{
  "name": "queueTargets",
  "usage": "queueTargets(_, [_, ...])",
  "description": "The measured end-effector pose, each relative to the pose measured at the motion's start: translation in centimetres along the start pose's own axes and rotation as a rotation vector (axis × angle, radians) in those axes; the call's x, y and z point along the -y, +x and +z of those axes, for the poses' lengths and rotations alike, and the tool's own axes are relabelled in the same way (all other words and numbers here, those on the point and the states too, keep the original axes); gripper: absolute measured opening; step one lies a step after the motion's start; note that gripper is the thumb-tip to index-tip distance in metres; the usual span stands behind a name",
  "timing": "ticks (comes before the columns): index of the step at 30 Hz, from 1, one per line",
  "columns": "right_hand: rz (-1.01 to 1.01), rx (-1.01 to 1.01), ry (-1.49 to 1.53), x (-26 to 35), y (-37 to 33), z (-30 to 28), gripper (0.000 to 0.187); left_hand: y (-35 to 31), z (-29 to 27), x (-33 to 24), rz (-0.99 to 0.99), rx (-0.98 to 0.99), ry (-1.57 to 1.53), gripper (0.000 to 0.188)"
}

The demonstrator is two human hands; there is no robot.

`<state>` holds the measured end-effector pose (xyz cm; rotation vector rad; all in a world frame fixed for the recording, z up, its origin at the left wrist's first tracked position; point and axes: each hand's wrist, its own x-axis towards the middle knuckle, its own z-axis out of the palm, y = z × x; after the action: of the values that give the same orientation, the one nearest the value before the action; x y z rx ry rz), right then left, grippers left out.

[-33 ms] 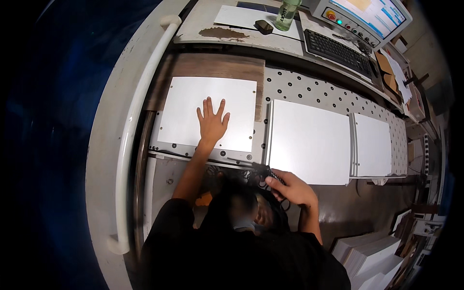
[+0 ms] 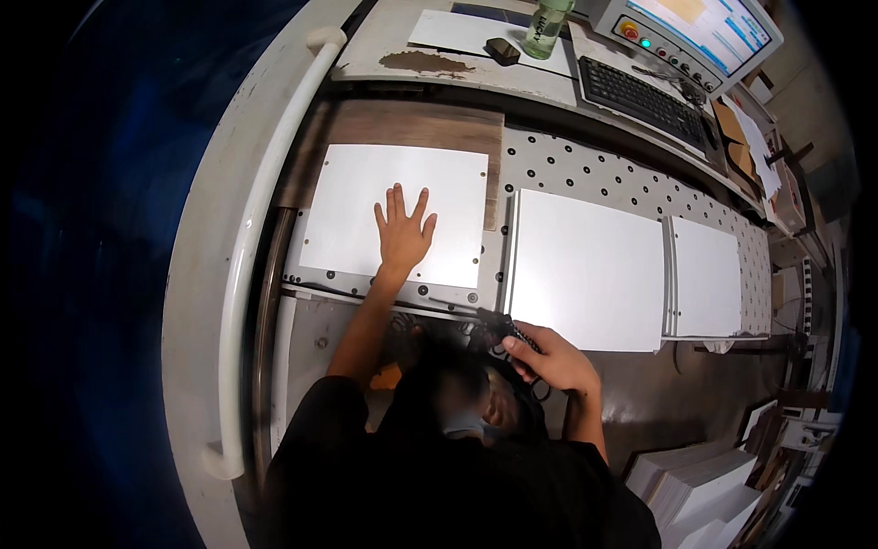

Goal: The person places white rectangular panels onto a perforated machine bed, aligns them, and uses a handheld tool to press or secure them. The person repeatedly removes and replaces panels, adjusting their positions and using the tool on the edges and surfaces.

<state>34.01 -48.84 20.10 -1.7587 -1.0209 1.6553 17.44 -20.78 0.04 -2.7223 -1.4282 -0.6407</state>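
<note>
My left hand lies flat with fingers spread on a white rectangular panel. Small holes with brass-coloured inserts show near the panel's edges. Beneath its far side is a brown wood-grain board. My right hand is wrapped round a black air blow gun, whose thin nozzle points left along the table's front edge. What looks like a coiled hose runs by the grip. To the right lies a stack of white panels, with a narrower stack of panels beside it.
The grey table is dotted with black round fittings. A white rail runs along the left. Behind are a green bottle, a black keyboard and a control screen. More stacked panels stand on the floor at lower right.
</note>
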Motion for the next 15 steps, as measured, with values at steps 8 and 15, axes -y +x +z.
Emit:
queueTargets(8, [0.005,-0.177,-0.114,0.2,1.5,0.4,0.050,-2.6,-2.7,-0.6,-0.250,-0.048,-0.909,0.014])
queueTargets(15, [-0.293,-0.436,-0.345,1.5,7.2,3.3,0.058,-10.6,-10.6,-8.2,-0.385,0.229,-1.565,0.048])
